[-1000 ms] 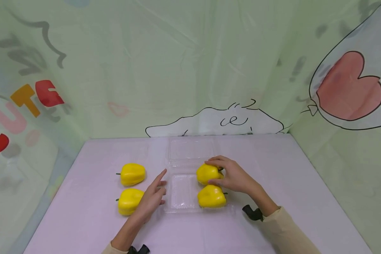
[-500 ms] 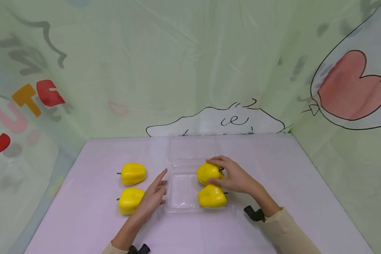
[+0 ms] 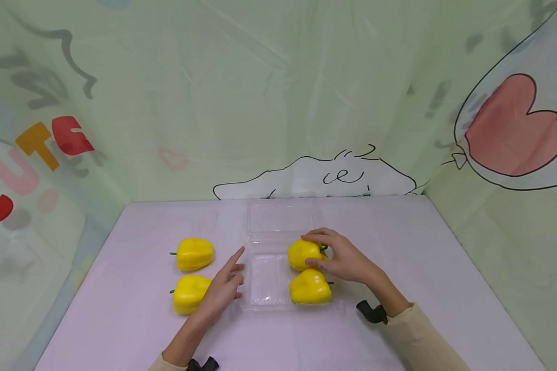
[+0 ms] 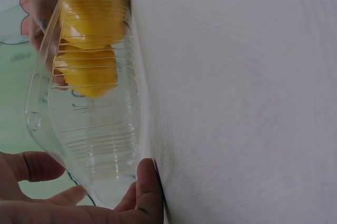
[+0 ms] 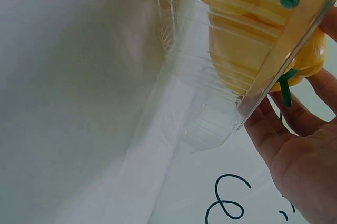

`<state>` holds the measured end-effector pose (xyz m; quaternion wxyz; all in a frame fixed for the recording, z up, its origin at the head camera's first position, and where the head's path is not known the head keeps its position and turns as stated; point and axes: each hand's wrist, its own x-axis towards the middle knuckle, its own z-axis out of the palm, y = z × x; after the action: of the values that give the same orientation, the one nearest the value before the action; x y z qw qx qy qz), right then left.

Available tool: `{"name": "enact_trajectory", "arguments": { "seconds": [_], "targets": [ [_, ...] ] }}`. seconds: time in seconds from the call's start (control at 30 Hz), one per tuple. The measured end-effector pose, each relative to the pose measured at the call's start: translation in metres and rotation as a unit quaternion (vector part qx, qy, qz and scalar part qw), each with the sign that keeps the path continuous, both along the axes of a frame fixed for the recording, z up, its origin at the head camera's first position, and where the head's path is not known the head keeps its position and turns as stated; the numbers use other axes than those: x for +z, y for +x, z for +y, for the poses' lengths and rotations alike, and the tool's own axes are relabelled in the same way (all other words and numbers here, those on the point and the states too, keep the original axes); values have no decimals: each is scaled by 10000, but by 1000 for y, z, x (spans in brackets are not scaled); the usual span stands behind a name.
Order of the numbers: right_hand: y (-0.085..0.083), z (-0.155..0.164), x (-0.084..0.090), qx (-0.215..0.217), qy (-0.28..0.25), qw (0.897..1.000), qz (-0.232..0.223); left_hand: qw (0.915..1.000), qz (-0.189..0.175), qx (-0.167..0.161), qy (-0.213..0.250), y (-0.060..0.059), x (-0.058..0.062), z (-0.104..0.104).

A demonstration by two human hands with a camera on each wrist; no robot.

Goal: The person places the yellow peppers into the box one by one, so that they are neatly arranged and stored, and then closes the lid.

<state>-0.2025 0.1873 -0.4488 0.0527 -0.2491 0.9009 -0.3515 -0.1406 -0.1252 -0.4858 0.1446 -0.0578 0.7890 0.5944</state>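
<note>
Lilac cloth covers the table (image 3: 399,268), and at its middle lies the landmark, a clear plastic clamshell tray (image 3: 265,288) with its lid (image 3: 280,217) folded open on the far side. Thin and glossy, the tray looks light and flexible, likely to slide or buckle under a push, so its stiffer rim seems the sounder place to hold it. Two yellow bell peppers sit in the tray's right half: a near pepper (image 3: 310,287) and a far pepper (image 3: 305,253) touching it. Both look firm, smooth and rather slippery, best taken round the broad body and not by the green stem. Two more peppers (image 3: 194,254) (image 3: 189,293) lie on the cloth left of the tray. The right hand (image 3: 341,256) reaches in from the tray's right side, fingers and thumb curled round the far pepper. The left hand (image 3: 223,288) rests at the tray's left edge, fingers relaxed and the forefinger extended, thumb touching the tray wall in the left wrist view.
</note>
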Motion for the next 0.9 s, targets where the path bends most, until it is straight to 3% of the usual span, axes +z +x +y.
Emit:
{"name": "enact_trajectory", "arguments": {
  "seconds": [0.9],
  "targets": [
    [0,-4,2,27,228,9997,96,10000,24,-44,-6,1,0,0]
  ]
}}
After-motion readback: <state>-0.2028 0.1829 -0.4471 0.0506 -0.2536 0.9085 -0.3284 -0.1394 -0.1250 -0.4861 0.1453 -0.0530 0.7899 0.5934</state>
